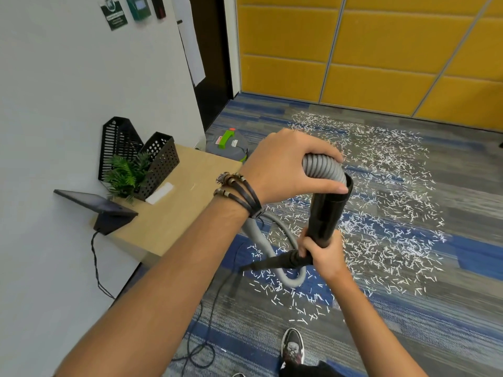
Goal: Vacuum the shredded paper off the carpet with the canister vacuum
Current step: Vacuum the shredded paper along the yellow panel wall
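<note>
Left hand [283,170] curled over the grey ribbed hose [321,167] where it enters the upright black tube [328,210]. Right hand [324,257] grips the tube's lower end together with a thin black nozzle [272,263] pointing left. Shredded paper [381,172] lies scattered across the carpet [468,202] beneath and beyond the hands. The canister vacuum [227,145] stands behind the wooden table [174,213].

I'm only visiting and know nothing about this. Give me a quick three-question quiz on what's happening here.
1. True or false: the shredded paper is already off the carpet.
2. Which hand grips the grey hose: A left, B right?
3. Fill in: the handle on the canister vacuum is ____.
Key: 1 false. 2 A: the left hand; the right hand grips the black tube. 3 green.
</note>
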Tool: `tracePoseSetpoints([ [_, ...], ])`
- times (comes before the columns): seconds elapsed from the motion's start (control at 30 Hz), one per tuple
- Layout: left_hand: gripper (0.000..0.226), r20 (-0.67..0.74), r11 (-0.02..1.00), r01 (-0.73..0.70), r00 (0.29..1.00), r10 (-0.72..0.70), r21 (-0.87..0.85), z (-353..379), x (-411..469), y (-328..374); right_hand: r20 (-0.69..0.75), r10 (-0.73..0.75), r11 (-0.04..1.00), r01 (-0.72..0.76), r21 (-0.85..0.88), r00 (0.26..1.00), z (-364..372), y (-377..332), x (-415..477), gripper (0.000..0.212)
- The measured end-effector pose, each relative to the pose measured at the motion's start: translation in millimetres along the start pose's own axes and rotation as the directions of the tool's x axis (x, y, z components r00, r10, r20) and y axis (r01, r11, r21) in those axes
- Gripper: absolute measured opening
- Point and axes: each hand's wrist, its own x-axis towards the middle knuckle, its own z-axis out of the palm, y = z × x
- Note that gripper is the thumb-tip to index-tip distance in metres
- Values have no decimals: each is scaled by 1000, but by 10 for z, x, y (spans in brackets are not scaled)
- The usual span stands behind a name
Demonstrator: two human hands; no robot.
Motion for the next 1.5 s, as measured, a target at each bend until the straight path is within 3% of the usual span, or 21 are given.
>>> tracePoseSetpoints([
  [0.27,44,-44,995,4,999,-8,-103,-35,8,7,144,26,1000,-25,-9,989,-264,-166,-18,20],
  [0.5,49,-89,993,-49,995,40,-106,-122,-132,82,67,-20,1000,20,-2,998,-126,-256,-125,21],
  [1.03,48,-97,983,-62,994,46,-172,-265,-701,129,164,34,994,-17,-105,986,-15,-454,-649,14],
  [1.27,48,-154,989,-63,987,42,-134,-473,-943,151,282,51,999,-54,4,958,208,-554,-840,21],
  [1.5,47,-90,993,-4,996,-6,-115,-483,-1180,58,343,111,986,-146,79,933,471,-350,-1067,20],
])
